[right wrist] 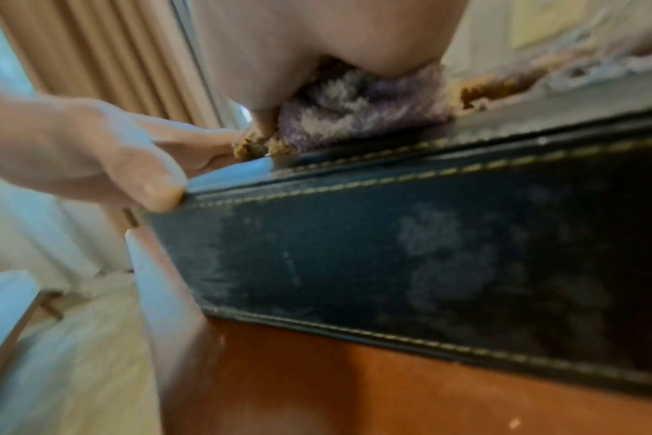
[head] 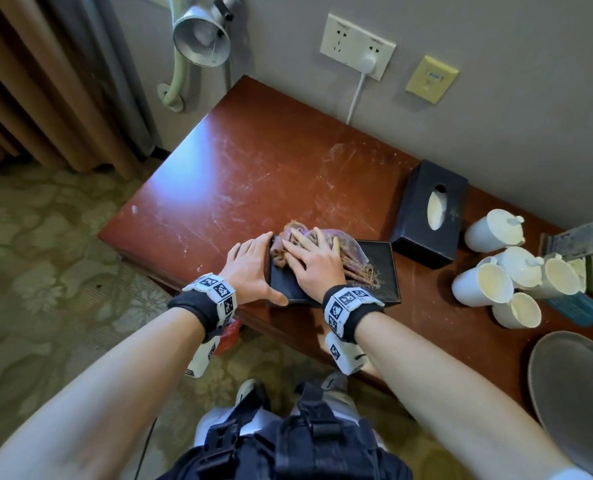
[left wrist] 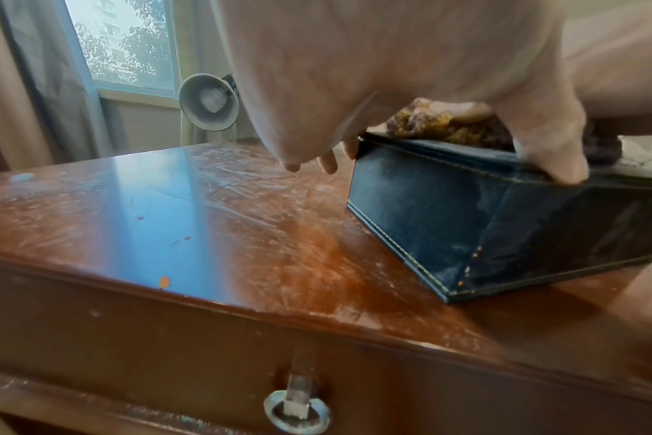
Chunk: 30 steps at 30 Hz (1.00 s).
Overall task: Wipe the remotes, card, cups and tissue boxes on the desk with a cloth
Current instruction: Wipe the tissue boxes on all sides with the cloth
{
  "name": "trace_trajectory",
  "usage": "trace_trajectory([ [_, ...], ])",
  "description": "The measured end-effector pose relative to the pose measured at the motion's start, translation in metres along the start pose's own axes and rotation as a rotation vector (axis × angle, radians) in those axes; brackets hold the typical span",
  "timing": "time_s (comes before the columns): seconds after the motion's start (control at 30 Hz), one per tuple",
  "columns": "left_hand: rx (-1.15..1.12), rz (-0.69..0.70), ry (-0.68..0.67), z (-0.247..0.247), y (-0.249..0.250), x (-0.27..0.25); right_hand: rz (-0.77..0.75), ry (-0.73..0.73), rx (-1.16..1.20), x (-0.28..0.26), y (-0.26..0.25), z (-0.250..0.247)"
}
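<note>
plate (head: 572, 386) cut by right edge | box (head: 385, 271) top part-hidden under cloth (head: 336, 247) | right-wrist view blurred

Noted a red-brown wooden desk (head: 253, 174), set against the grey wall, its glossy top badly scuffed and streaked with pale scratches. Saw window light glaring off the left half. Found a drawer front with a metal ring pull (left wrist: 296, 412) under the front edge. Spotted a flat dark box (head: 381, 268) with pale stitching sitting on the top close to that front edge. Marked a black tissue box (head: 428, 214) just beyond it to the right, near the wall. Counted several white cups (head: 482, 284) huddled further right, two of them lidded. Made out a teal card (head: 579, 308) beside the cups and a grey plate (head: 572, 375) at the near right corner.
</note>
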<state>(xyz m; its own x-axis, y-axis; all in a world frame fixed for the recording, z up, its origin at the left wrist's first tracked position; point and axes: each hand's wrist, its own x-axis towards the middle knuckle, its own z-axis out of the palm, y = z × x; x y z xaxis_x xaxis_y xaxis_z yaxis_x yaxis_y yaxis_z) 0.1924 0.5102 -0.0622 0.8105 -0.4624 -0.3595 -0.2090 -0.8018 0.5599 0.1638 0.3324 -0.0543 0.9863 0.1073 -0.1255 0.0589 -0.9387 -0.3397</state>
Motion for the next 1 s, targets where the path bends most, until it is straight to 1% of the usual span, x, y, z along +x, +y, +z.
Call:
trace_trajectory([
  [0.07, 0.003, 0.009, 0.008, 0.001, -0.001, 0.002, -0.034, -0.014, -0.066, 0.000, 0.000, 0.001],
  [0.17, -0.003, 0.016, 0.011, 0.002, -0.002, 0.001, -0.022, -0.023, -0.093, 0.001, 0.000, 0.003],
  [0.27, -0.015, 0.000, 0.011, 0.001, 0.001, 0.002, -0.033, 0.014, -0.108, 0.001, 0.008, 0.006],
  [0.33, -0.023, -0.014, 0.014, -0.001, 0.003, 0.004, 0.013, 0.046, -0.084, 0.003, 0.024, -0.001],
  [0.4, -0.034, -0.013, 0.014, -0.003, 0.005, 0.004, 0.107, 0.121, -0.023, -0.001, 0.048, -0.009],
  [0.47, -0.043, -0.005, 0.016, -0.004, 0.008, 0.002, 0.172, 0.252, 0.021, -0.015, 0.077, -0.016],
  [0.53, -0.043, 0.006, 0.018, -0.003, 0.008, 0.001, 0.255, 0.297, 0.059, -0.036, 0.099, -0.020],
  [0.57, -0.038, 0.011, 0.017, -0.002, 0.007, 0.001, 0.286, 0.310, 0.070, -0.045, 0.105, -0.022],
  [0.63, -0.017, 0.020, 0.014, -0.001, 0.005, 0.002, 0.298, 0.384, 0.094, -0.054, 0.106, -0.023],
  [0.67, -0.003, 0.024, 0.015, -0.001, 0.003, 0.001, 0.270, 0.439, 0.109, -0.053, 0.100, -0.024],
  [0.73, 0.013, 0.045, 0.008, -0.001, 0.000, -0.002, 0.135, 0.535, 0.143, -0.044, 0.075, -0.027],
  [0.77, 0.021, 0.059, -0.004, 0.000, -0.001, -0.004, 0.049, 0.531, 0.161, -0.038, 0.058, -0.027],
  [0.8, 0.037, 0.072, -0.020, 0.001, -0.002, -0.005, -0.038, 0.487, 0.161, -0.034, 0.040, -0.027],
  [0.83, 0.056, 0.079, -0.033, 0.002, -0.003, -0.007, -0.108, 0.406, 0.139, -0.030, 0.023, -0.024],
  [0.9, 0.081, 0.083, -0.035, 0.003, -0.006, -0.009, -0.173, 0.222, 0.070, -0.030, 0.001, -0.011],
  [0.93, 0.086, 0.085, -0.029, 0.003, -0.007, -0.008, -0.197, 0.177, 0.029, -0.034, -0.004, -0.003],
  [1.0, 0.118, 0.097, -0.015, 0.002, -0.008, -0.008, -0.256, 0.202, -0.031, -0.044, -0.001, 0.011],
])
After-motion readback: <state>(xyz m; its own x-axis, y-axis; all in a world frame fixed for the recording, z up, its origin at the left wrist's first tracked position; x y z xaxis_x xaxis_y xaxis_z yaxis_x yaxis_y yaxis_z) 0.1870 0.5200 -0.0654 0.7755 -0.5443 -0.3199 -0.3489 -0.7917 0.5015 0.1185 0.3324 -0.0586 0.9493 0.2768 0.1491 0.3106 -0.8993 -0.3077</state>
